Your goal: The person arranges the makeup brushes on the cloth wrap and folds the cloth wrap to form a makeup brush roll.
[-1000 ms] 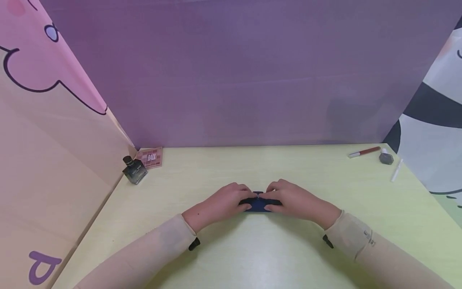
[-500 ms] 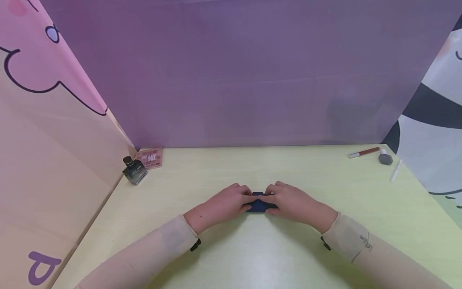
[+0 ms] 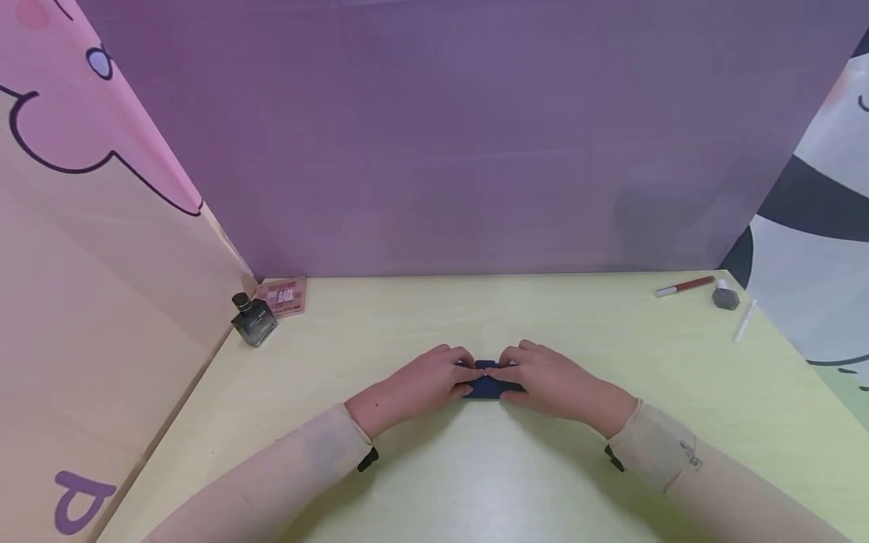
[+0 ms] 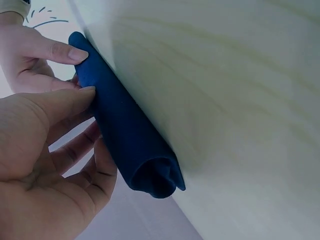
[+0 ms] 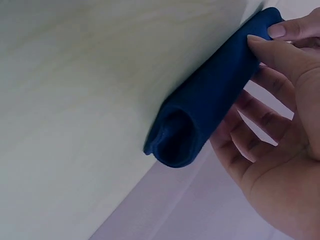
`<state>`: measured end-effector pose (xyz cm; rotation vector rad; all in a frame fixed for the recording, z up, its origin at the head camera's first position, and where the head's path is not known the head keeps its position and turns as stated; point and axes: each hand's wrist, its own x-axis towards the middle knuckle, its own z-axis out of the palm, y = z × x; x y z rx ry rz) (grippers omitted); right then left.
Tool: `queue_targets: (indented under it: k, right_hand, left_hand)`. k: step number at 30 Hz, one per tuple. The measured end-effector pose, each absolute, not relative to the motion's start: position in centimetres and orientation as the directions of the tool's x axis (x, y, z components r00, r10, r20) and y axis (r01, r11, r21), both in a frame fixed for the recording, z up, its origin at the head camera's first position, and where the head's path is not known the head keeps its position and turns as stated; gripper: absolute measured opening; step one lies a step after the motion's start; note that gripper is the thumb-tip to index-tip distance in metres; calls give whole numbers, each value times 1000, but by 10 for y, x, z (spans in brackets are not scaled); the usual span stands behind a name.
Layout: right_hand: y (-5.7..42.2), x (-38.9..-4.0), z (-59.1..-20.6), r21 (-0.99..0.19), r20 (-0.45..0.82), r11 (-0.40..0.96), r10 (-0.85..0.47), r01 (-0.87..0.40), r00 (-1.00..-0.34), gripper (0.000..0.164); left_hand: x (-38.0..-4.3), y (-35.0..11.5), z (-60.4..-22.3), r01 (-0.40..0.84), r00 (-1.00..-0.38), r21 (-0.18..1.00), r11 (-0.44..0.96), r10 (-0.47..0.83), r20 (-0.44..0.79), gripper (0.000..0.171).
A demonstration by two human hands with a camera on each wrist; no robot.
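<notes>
A dark blue rolled cloth lies on the table in front of me, and its hollow, open end shows in both wrist views. My left hand holds its left part between thumb and fingers. On the other side my right hand grips it the same way. The tips of the two hands' index fingers meet near the middle of the roll in the head view. From the left wrist, the thumb presses on the cloth's upper face while the other fingers curl behind it. The right wrist view has the rolled cloth touching the tabletop.
A dark glass perfume bottle and a pink palette marked BACK lie at the table's back left. At the back right are a red-and-white tube, a small grey bottle and a white stick. Printed curtains border the table.
Both hands have shifted slightly inward along the roll, the right one a little to the left. Over the last half second they have hardly moved.
</notes>
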<state>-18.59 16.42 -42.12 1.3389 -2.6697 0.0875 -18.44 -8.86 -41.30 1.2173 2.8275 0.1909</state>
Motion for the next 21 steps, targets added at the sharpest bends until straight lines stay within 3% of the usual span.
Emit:
queue_targets:
  k: [9, 16, 21]
  right_hand:
    - [173, -188, -415, -75, 85, 647, -754, -759, -651, 41]
    - [187, -192, -410, -141, -63, 705, -707, -695, -704, 50]
    - [188, -194, -415, -182, 0, 676, -726, -714, -688, 46]
  left_hand:
    - [-183, -100, -409, 653, -745, 159, 741, 666, -46, 41]
    - [-192, -117, -413, 557, -765, 318, 767, 623, -163, 52]
    - [-195, -119, -417, 600, -752, 310, 738, 652, -98, 45]
